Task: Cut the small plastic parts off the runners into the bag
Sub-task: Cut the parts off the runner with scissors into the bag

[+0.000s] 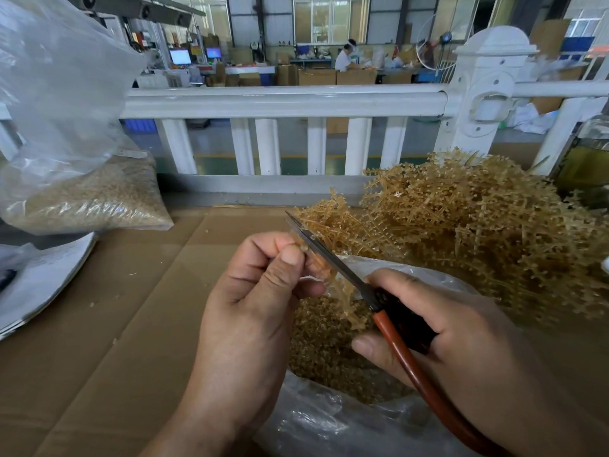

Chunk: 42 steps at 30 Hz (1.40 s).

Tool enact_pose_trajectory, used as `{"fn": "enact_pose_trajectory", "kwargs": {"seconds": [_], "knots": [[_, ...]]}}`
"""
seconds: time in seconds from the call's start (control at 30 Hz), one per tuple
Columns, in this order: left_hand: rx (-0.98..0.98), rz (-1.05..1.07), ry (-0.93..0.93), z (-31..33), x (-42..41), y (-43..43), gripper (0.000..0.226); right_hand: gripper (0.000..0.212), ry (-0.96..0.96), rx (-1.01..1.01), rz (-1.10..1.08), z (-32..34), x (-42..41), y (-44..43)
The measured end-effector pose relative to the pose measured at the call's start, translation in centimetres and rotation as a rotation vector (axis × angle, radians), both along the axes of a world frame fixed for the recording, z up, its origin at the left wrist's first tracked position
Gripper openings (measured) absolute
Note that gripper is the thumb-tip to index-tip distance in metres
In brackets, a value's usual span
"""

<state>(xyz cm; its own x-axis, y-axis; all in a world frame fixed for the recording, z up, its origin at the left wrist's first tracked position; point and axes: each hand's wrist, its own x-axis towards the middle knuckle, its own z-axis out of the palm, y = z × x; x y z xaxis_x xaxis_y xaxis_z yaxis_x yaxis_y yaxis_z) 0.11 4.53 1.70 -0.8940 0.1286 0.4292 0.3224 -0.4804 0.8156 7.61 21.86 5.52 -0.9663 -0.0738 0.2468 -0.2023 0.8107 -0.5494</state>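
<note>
My left hand [253, 291] pinches a tan plastic runner [342, 301] between thumb and fingers, holding it over the clear bag [316, 420]. My right hand [438, 328] grips scissors [333, 258] with red-brown handles. Their steel blades lie against the runner right beside my left fingertips. The bag's mouth lies below both hands, and inside it sits a heap of small tan cut parts [326, 344]. A big tangled pile of uncut runners [478, 225] lies at the right, just behind the bag.
Flat cardboard [131, 291] covers the work surface. A second clear bag of tan parts [89, 199] stands at the back left, with stacked white sheets [43, 282] in front of it. A white railing [280, 103] runs along the far edge. A person works far behind it.
</note>
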Motion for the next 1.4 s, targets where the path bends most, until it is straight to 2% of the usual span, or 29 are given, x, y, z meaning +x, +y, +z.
{"fn": "enact_pose_trajectory", "kwargs": {"seconds": [0.6,1.1,1.23,1.4], "knots": [[0.011,-0.011,-0.03,-0.29,-0.02,0.25,0.015,0.055,0.053,0.034,-0.031,-0.16,-0.09,0.33],[0.028,-0.012,-0.051,-0.31,-0.12,0.09,0.013,0.059,0.011,0.055,-0.05,0.35,0.01,-0.19],[0.025,0.0,-0.028,-0.15,-0.08,-0.11,0.008,0.057,0.003,0.078,-0.058,0.29,-0.07,-0.06],[-0.018,0.066,0.015,-0.17,-0.23,-0.09,0.014,0.061,0.011,0.058,-0.058,0.15,-0.18,0.12]]}}
